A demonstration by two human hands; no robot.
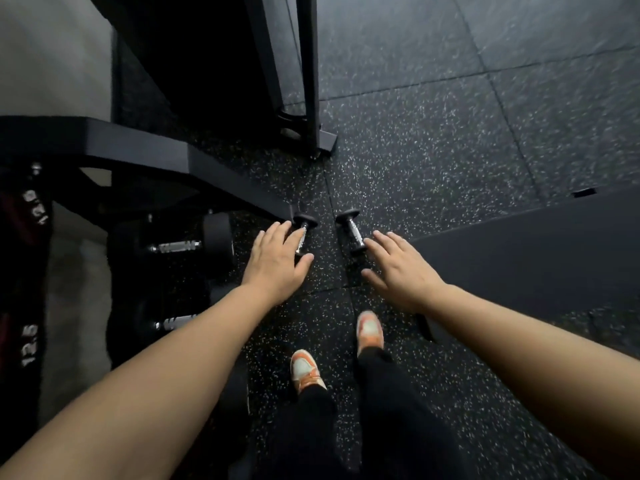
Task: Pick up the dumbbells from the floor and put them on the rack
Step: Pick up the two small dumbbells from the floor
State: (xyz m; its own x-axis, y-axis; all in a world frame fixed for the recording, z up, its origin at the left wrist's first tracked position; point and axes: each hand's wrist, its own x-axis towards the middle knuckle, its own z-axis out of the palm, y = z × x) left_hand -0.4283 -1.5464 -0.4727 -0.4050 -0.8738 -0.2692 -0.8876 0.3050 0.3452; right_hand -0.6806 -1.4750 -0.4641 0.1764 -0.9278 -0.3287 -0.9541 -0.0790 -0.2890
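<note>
Below, two small dumbbells lie on the speckled black rubber floor (433, 161), side by side and slightly apart, just past the foot of the rack (138, 147). Left dumbbell (302, 233): long axis runs away from the person, tilted a little to the right at its far end; right dumbbell (353, 230): long axis likewise runs away, its far end leaning left, so the two far heads converge. Each has a knurled chrome handle between small round black heads. Left hand (275, 263): palm down, fingers (291, 242) loosely spread and unclenched, overlapping the near part of the left dumbbell's handle; contact cannot be told. Right hand (398, 268): palm down, fingers (388, 242) splayed, tips at the near head of the right dumbbell, nothing grasped. Larger dumbbells (180, 244) rest on the rack's low tier at left. Orange-and-white shoes (370, 329) stand on the floor below the hands.
</note>
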